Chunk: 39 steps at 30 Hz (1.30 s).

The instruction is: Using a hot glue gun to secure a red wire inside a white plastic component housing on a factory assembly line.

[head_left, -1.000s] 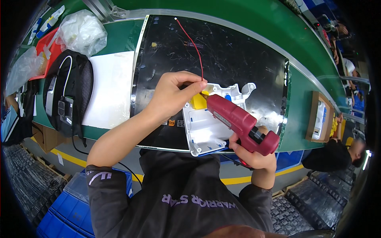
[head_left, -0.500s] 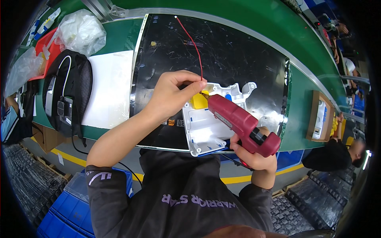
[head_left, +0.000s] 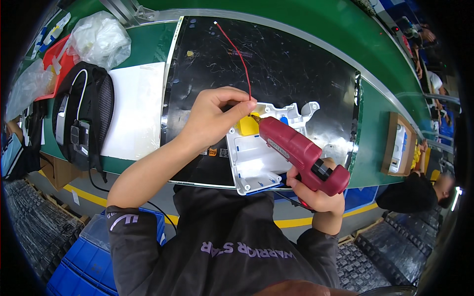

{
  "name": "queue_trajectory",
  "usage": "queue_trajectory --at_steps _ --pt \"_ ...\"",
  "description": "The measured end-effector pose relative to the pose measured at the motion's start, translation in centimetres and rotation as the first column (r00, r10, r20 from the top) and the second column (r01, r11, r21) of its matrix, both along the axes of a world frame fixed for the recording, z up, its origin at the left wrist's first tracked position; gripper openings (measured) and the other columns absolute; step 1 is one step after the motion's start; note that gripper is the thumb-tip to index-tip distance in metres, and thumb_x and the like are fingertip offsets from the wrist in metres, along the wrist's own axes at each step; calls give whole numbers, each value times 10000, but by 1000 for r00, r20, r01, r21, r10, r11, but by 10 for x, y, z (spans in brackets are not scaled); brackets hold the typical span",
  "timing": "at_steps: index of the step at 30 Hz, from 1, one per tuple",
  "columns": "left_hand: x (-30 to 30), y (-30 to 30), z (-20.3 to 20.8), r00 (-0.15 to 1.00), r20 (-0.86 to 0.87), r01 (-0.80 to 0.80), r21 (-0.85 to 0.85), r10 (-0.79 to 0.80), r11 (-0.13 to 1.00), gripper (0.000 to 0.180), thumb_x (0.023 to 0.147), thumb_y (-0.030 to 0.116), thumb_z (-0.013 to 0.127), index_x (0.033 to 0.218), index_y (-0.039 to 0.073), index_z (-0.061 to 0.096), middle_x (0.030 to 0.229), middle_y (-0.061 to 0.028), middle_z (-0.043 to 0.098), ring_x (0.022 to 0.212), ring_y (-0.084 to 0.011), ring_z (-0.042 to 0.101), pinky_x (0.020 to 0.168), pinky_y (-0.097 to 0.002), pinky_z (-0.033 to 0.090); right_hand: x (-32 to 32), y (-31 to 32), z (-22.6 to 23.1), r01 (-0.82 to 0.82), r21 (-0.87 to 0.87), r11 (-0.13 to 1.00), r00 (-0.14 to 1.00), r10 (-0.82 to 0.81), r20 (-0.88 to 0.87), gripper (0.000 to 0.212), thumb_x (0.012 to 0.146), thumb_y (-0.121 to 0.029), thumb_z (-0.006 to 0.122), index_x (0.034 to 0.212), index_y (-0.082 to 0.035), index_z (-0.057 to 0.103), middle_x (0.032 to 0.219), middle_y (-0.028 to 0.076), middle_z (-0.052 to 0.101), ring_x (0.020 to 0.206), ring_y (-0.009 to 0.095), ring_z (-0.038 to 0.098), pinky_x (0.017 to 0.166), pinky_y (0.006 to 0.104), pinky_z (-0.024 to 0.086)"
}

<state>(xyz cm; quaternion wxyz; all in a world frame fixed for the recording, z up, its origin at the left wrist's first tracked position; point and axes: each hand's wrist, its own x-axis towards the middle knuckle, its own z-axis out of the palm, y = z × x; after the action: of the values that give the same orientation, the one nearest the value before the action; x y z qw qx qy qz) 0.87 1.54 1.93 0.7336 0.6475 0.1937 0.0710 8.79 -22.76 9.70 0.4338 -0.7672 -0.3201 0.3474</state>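
Left hand (head_left: 216, 112) is pinching red wire (head_left: 245, 61), likely light and limp, low down; right hand (head_left: 318, 196) is gripping stiff-looking glue gun (head_left: 291, 143).

Dark red glue gun (head_left: 301, 150), red wire (head_left: 243, 58), white casing (head_left: 254, 158), yellow block (head_left: 249, 127)

Under the left grip (head_left: 215, 113) and right grip (head_left: 316, 190) spreads a green surface (head_left: 374, 148), its middle covered by a scuffed black mat (head_left: 296, 74). Beyond both grips a pale metal rail (head_left: 316, 42) curves across, a green strip (head_left: 276, 10) past it. On the near side of the grips — grey floor (head_left: 291, 233) with a yellow line (head_left: 289, 225), blue crates (head_left: 74, 269) below the left grip. Far right of the right grip — a bright light (head_left: 456, 200).
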Motion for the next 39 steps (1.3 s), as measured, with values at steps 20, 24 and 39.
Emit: queue_trajectory --at_steps 20,24,39 --pt "-2 2 -1 997 76 9 106 -17 994 192 879 145 663 895 -46 674 971 -94 656 829 -122 608 738 -251 485 1 3 2 -14 53 998 1000 13 18 143 653 -28 722 782 -24 659 725 73 670 636 197 674 634 276 518" --pt "-3 2 0 997 71 12 118 -20 993 200 883 158 659 889 -41 680 972 -93 656 832 -122 604 734 -249 477 -2 7 3 31 102 994 1000 -31 -2 106 615 39 646 716 19 621 668 72 631 583 159 603 593 280 487" --pt "-5 8 8 993 27 106 145 -111 984 246 917 178 593 847 -38 685 1060 -133 622 985 -188 572 859 -304 447 -2 4 2 -2 110 994 1000 1 12 159 652 -16 724 799 -36 668 738 65 671 626 186 669 613 266 508"
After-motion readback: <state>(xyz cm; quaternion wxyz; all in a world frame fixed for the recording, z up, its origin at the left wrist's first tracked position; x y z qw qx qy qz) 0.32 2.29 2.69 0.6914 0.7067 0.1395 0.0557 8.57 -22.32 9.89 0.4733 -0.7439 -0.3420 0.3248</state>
